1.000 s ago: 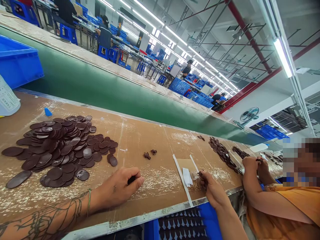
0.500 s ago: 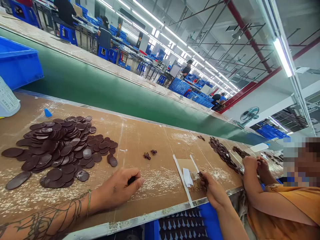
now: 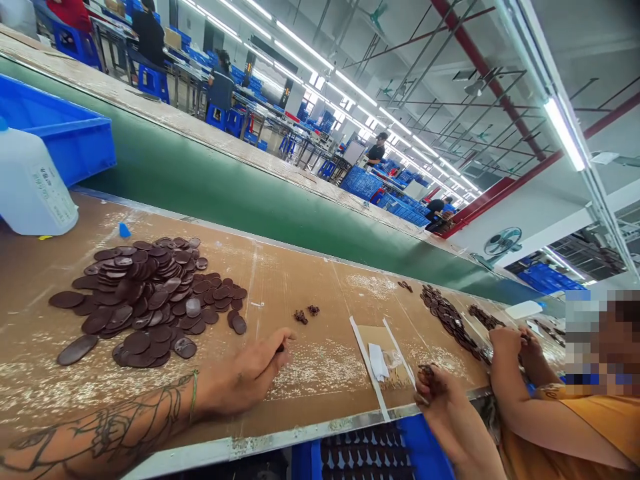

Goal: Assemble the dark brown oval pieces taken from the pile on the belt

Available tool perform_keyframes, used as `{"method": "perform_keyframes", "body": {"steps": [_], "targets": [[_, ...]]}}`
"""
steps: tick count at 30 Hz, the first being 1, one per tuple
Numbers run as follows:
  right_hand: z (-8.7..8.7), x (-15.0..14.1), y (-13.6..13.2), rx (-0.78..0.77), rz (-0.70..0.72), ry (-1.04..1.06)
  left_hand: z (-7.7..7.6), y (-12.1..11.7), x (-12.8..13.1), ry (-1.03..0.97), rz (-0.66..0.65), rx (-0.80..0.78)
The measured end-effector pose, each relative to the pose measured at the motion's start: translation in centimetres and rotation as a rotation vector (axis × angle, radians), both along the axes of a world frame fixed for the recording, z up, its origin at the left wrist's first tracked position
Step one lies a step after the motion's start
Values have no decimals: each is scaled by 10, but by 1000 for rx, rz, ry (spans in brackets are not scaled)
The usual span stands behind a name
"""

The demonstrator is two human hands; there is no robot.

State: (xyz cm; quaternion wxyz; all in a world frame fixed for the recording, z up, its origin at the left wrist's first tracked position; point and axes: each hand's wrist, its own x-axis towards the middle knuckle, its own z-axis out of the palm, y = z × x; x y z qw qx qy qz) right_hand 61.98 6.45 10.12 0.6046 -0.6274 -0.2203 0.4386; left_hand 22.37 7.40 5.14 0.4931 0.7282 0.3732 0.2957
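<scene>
My left hand (image 3: 245, 377) rests on the brown worktable (image 3: 310, 373), fingers curled round a small dark piece at the fingertips. A heap of dark brown oval discs (image 3: 150, 297) lies just left of it. My right hand (image 3: 443, 400) is at the table's front edge, closed on a dark brown piece (image 3: 429, 372). Beside it lie white strips and a scrap of white paper (image 3: 379, 360). Two small brown scraps (image 3: 307, 314) sit between the hands. Under the edge a blue tray (image 3: 370, 453) holds rows of dark pieces.
A co-worker in an orange top (image 3: 575, 427) sits at my right, hands (image 3: 515, 343) busy near another row of discs (image 3: 450, 317). A white plastic jug (image 3: 33, 187) and blue crate (image 3: 70, 137) stand far left. A green conveyor belt (image 3: 240, 200) runs behind the table.
The view has shifted, bringing the jug into sight. My right hand has drawn back from the white strips toward the table edge, with a dark piece in it. The left hand stays put.
</scene>
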Motion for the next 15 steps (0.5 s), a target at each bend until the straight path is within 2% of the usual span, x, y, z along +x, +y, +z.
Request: {"method": "perform_keyframes", "body": {"steps": [2, 5, 8, 11, 15], "targets": [[-7, -36, -19, 58, 52, 52, -4, -2, 3, -101, -21, -32], [-18, -104, -47, 87, 245, 153, -14, -7, 14, -266, -117, -206], [-20, -161, -67, 115, 359, 255, -17, -11, 21, -273, -207, -309], [-16, -188, -77, 118, 406, 304, -8, -14, 16, -216, -188, -286], [-11, -192, -79, 105, 421, 284, 7, -17, 3, -175, -174, -198]]}}
